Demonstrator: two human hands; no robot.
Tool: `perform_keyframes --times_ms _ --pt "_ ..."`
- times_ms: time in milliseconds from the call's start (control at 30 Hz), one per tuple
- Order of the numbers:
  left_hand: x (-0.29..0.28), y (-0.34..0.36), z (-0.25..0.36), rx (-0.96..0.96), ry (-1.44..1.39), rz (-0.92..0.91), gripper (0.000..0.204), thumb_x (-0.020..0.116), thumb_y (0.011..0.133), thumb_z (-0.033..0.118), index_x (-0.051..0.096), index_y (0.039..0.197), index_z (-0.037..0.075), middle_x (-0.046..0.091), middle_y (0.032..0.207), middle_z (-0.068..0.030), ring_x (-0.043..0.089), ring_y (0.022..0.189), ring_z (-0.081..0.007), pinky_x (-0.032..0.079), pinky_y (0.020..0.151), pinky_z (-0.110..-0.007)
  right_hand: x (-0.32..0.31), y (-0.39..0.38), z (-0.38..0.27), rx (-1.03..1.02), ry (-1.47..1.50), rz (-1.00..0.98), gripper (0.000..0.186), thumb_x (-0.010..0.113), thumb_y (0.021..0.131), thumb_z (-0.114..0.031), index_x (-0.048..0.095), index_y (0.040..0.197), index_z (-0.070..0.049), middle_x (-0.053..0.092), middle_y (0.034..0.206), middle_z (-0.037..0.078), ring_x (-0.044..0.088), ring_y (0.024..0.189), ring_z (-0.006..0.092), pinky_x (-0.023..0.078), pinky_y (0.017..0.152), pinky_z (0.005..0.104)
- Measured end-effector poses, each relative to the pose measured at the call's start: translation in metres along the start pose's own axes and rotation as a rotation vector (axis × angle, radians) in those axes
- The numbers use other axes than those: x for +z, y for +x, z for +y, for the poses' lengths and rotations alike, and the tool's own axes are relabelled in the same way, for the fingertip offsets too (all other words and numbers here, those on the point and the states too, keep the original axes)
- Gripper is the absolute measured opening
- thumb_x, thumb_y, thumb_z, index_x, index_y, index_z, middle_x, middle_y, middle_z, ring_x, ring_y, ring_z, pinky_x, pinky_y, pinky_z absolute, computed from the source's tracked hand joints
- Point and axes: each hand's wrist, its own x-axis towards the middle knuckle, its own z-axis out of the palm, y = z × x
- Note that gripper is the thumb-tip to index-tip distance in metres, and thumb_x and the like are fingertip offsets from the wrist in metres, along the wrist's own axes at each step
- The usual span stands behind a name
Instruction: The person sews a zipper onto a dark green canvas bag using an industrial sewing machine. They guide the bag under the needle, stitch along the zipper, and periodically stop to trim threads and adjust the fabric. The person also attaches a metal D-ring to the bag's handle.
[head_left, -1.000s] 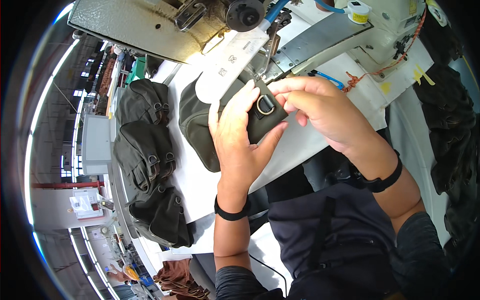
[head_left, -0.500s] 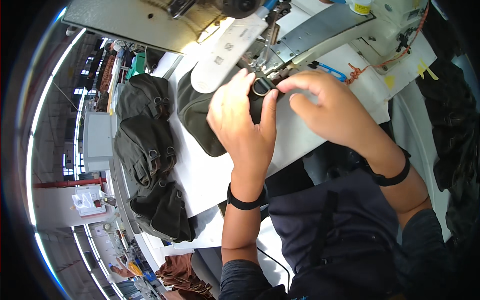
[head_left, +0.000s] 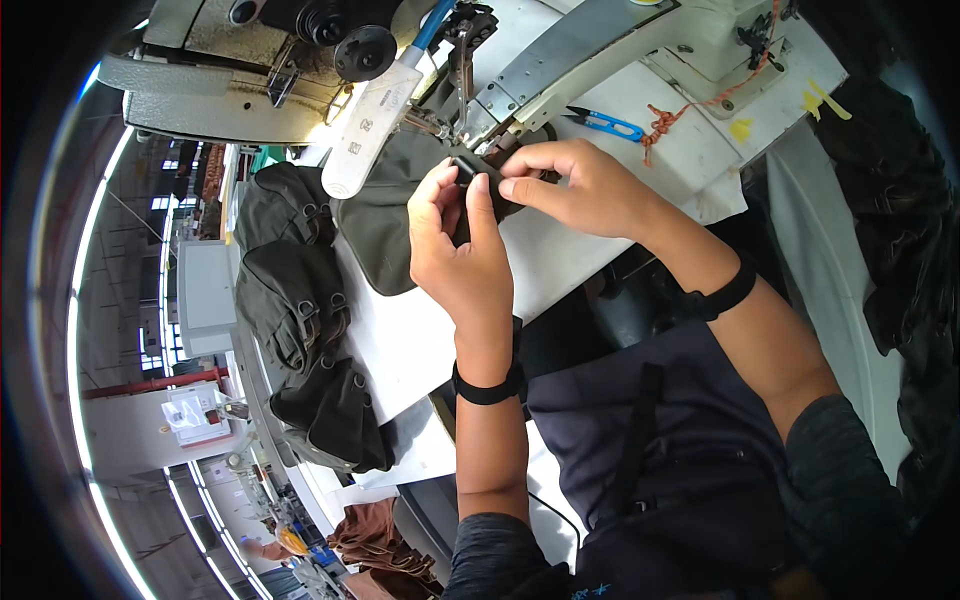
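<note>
A dark olive fabric bag (head_left: 385, 240) lies on the white table under the sewing machine's needle area (head_left: 455, 130). My left hand (head_left: 465, 250) pinches a small black strap tab (head_left: 466, 170) between thumb and forefinger at the bag's upper edge. Its other fingers curl behind and are partly hidden. To the right, my right hand (head_left: 580, 190) is closed, thumb and forefinger together at the edge of the same bag, close to the machine's narrow arm. Most of what lies between those fingertips is hidden.
Blue thread snips (head_left: 608, 124) and tangled orange thread (head_left: 660, 122) lie beyond my right hand. The machine head (head_left: 220, 100) and a white flat bar (head_left: 370, 130) overhang the bag. Several olive bags (head_left: 285, 300) line the table's left side. Brown pieces (head_left: 380, 545) sit below them.
Both hands have moved slightly left in the picture. My right thumb and forefinger have come together at the bag's edge. The metal ring by my left fingers no longer shows clearly.
</note>
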Motion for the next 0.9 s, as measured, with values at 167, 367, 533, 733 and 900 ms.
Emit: perform_keyframes --times_ms 167,367,533,733,900 --pt "-0.011 0.009 0.01 -0.207 -0.291 -0.061 0.013 0.074 0.102 0.006 0.067 0.109 -0.002 0.074 0.116 -0.0124 0.071 0.099 -0.0139 0.058 0.089 -0.028 0.006 -0.003 -0.019 -0.004 0.142 0.029 0.023 0.074 0.097 -0.022 0.078 0.091 0.0 0.061 0.069 -0.006 0.048 0.066 0.0033 0.037 0.059 0.0268" --pt "-0.01 0.014 0.011 -0.252 -0.383 -0.055 0.01 0.072 0.103 0.002 0.068 0.11 -0.004 0.074 0.115 -0.0132 0.07 0.103 -0.0117 0.056 0.093 -0.025 0.006 -0.005 -0.042 0.172 0.16 0.026 0.02 0.075 0.1 -0.019 0.079 0.098 0.0 0.069 0.086 -0.004 0.056 0.082 0.004 0.045 0.074 0.0243" --pt "-0.007 0.015 0.01 -0.269 -0.388 -0.043 0.01 0.071 0.103 0.002 0.067 0.11 -0.005 0.073 0.117 -0.0147 0.07 0.105 -0.0123 0.056 0.095 -0.026 0.012 0.0 -0.036 0.125 0.164 0.101 0.02 0.074 0.096 -0.019 0.077 0.088 -0.002 0.056 0.067 -0.007 0.045 0.063 0.0027 0.034 0.056 0.0258" --pt "-0.003 0.021 -0.007 -0.25 -0.417 -0.052 0.012 0.069 0.104 0.004 0.064 0.11 -0.005 0.07 0.131 -0.0236 0.073 0.101 -0.0148 0.059 0.086 -0.026 0.016 0.011 -0.042 0.128 0.081 0.128 0.021 0.073 0.093 -0.019 0.073 0.083 -0.001 0.054 0.065 -0.006 0.043 0.06 0.0034 0.034 0.054 0.027" --pt "0.002 0.024 -0.006 -0.23 -0.358 -0.047 0.01 0.068 0.105 0.004 0.065 0.109 -0.005 0.072 0.122 -0.0196 0.071 0.102 -0.0132 0.057 0.09 -0.026 0.016 0.016 -0.041 0.098 0.0 0.163 0.024 0.072 0.091 -0.018 0.069 0.076 0.0 0.053 0.062 -0.003 0.043 0.059 0.0048 0.034 0.053 0.0279"
